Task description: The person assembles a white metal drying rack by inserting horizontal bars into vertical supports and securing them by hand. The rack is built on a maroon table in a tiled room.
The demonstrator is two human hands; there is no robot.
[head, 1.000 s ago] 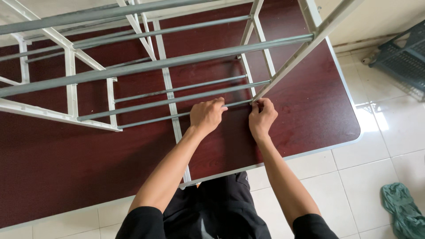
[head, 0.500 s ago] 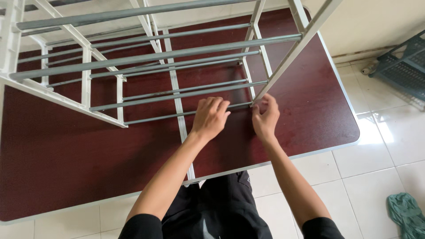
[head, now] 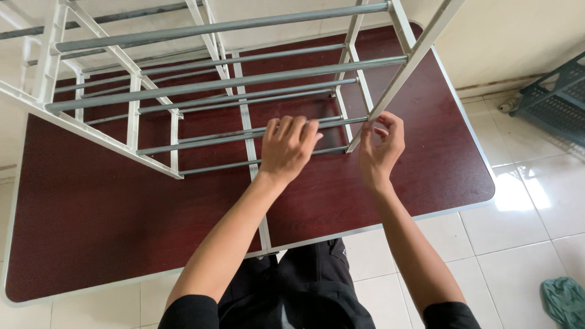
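A rack of white frame bars (head: 152, 163) and grey metal rods (head: 213, 83) stands on a dark red-brown table (head: 91, 213). My left hand (head: 286, 149) lies with its fingers stretched flat over two of the lower grey rods near the rack's middle, gripping nothing. My right hand (head: 381, 146) hovers beside the slanted white side bar (head: 390, 91), fingers loosely curled and apart, fingertips close to the bar where the rods meet it. The lowest rod (head: 213, 166) runs just below my left fingers.
The table's pale edge (head: 378, 226) runs in front of me over white floor tiles. A dark plastic crate (head: 548, 97) stands on the floor at the right. A green cloth (head: 563, 301) lies at the bottom right.
Both hands have left the end of the lowest rod and risen. The left has gone from a closed grip to flat fingers; the right has let go of the corner joint.
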